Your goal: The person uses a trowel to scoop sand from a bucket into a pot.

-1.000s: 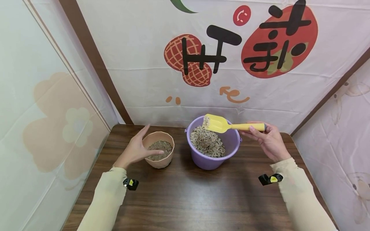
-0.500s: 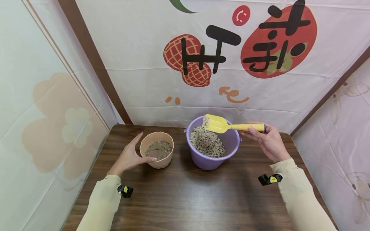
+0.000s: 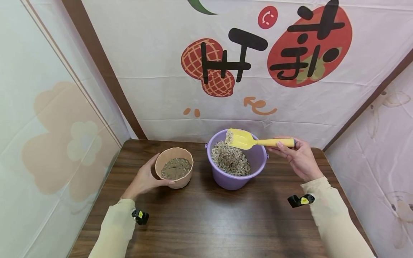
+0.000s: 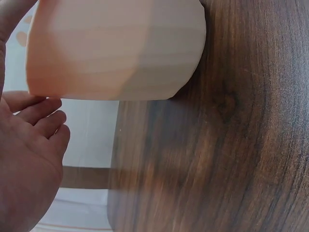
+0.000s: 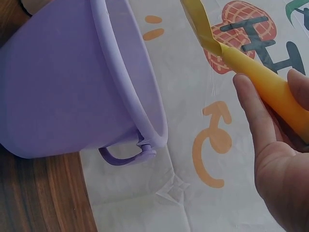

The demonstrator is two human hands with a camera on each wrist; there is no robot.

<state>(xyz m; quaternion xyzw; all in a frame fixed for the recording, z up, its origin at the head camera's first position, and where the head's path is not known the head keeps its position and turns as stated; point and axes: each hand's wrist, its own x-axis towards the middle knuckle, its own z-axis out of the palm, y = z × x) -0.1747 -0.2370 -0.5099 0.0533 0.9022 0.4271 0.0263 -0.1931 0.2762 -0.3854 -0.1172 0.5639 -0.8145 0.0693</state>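
A peach-coloured flowerpot (image 3: 181, 184) stands on the table, part filled with grey-brown grit (image 3: 176, 168). My left hand (image 3: 142, 182) spans its left side, thumb along the front and fingers round the back. In the left wrist view, curled fingertips (image 4: 50, 108) meet the pot's wall at its edge. To the right is a purple bucket (image 3: 228, 181) holding pale, coarse grit (image 3: 230, 159). Above this bucket my right hand (image 3: 302, 159) grips a yellow hand shovel (image 3: 242, 139) by its handle. The blade points left, with some grit clinging to its tip.
The dark wooden table (image 3: 219, 222) runs back to a printed white cloth wall (image 3: 155, 100). Side cloths stand at left and right. The bucket's handle (image 5: 125, 157) hangs at its side in the right wrist view.
My left hand has drawn back from over the flowerpot's opening, and its thumb now lies outside the front rim. The right hand holds the shovel almost still over the bucket.
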